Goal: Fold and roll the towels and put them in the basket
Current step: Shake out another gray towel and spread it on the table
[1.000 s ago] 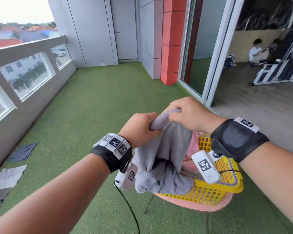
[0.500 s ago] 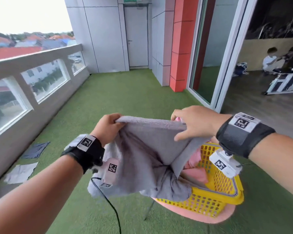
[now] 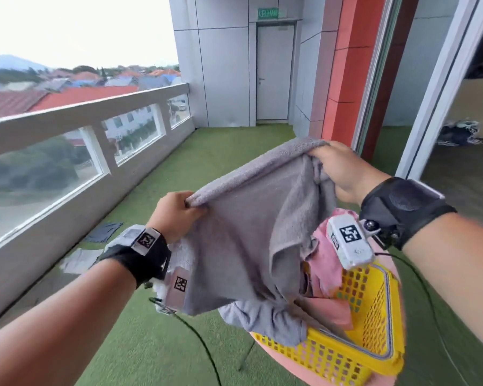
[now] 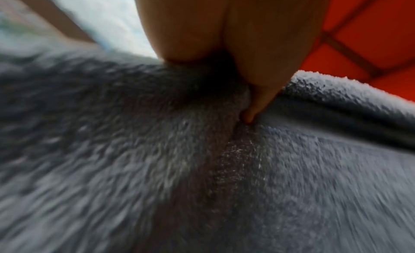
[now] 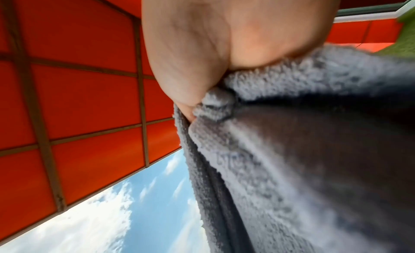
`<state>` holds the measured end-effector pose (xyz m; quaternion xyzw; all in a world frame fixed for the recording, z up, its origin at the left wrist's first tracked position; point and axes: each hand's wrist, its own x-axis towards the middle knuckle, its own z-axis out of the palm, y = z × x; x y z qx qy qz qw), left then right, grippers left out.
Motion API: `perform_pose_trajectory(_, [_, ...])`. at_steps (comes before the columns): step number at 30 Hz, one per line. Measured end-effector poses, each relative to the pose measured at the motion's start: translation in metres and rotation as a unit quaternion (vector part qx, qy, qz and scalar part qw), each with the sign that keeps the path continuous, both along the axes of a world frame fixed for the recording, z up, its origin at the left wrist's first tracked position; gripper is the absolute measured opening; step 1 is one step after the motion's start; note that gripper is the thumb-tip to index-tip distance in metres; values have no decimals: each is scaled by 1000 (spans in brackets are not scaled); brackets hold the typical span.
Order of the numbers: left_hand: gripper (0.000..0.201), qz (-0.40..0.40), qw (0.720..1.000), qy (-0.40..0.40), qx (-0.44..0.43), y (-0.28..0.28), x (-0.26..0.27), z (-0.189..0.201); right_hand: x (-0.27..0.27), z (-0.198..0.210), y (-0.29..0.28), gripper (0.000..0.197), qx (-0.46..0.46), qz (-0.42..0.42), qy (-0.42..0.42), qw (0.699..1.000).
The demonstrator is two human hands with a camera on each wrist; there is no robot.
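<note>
A grey towel point(image 3: 251, 227) hangs spread between my two hands above a yellow basket point(image 3: 374, 344). My left hand point(image 3: 179, 211) pinches its near top corner; my right hand point(image 3: 335, 171) grips the far top corner, held higher. The towel's lower end still trails into the basket, over a pink towel point(image 3: 325, 263). In the left wrist view the fingers point(image 4: 253, 90) dig into the grey towel point(image 4: 202, 168). The right wrist view shows the palm point(image 5: 202, 61) clamped on a bunched corner of the grey towel point(image 5: 292, 150).
The basket sits on a pink round stool point(image 3: 304, 371) on green artificial turf point(image 3: 221, 151). Flat cloths point(image 3: 103, 232) lie on the floor by the balcony parapet point(image 3: 67, 140) at left. A sliding glass door point(image 3: 435, 87) stands at right, a grey door point(image 3: 273, 73) far ahead.
Both hands have pulled apart, spreading the grey towel from a bunch into a wide sheet. The right hand rose and moved away; the view tilted upward.
</note>
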<state>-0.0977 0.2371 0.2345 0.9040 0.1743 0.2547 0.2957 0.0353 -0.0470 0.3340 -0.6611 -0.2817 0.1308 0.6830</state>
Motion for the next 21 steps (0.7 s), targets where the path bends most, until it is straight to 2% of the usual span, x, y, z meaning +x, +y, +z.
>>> perform_pose_trajectory(2, [24,18,987,-46,-151,5,-4,-4,1,6,-2,21,3,37,-4,999])
perform_pose_trajectory(4, [17,3,953,-112,-283,5,-7,3,2,11,-5,20,-48,71,-60,994])
perform_pose_trajectory(6, [12,-21,930,-154,-333,1,-12,23,4,18,-8,40,-138,102,-152,974])
perform_pose_trajectory(7, [15,-33,927,-167,-334,0,-15,34,1,23,-9,46,-198,106,-210,951])
perform_pose_trajectory(8, [18,-35,929,-177,-322,0,-19,48,-2,27,-8,47,-275,103,-284,913])
perform_pose_trajectory(9, [21,-29,936,-181,-301,0,-24,63,-7,31,-7,47,-361,91,-365,853])
perform_pose_trajectory(11, [16,-46,962,-166,-213,1,-37,94,-18,34,2,51,-504,38,-500,703])
perform_pose_trajectory(12, [14,-74,979,-139,-127,2,-45,110,-21,37,9,51,-549,3,-534,643])
perform_pose_trajectory(13, [25,-93,991,-92,-15,2,-53,125,-22,42,15,46,-578,-28,-549,603])
perform_pose_trajectory(14, [38,-93,990,-29,104,3,-59,139,-22,51,21,37,-593,-57,-547,589])
perform_pose_trajectory(15, [48,-79,973,30,214,4,-64,153,-22,61,25,28,-587,-84,-542,595])
perform_pose_trajectory(17, [48,-39,918,101,381,6,-72,177,-21,84,34,21,-546,-127,-514,649])
perform_pose_trajectory(19, [23,-4,883,113,455,14,-79,199,-22,107,45,27,-481,-151,-473,723])
perform_pose_trajectory(20, [8,19,879,110,464,19,-83,209,-22,117,50,29,-445,-152,-441,764])
perform_pose_trajectory(21, [2,48,885,97,453,26,-86,219,-22,125,55,29,-399,-139,-402,812])
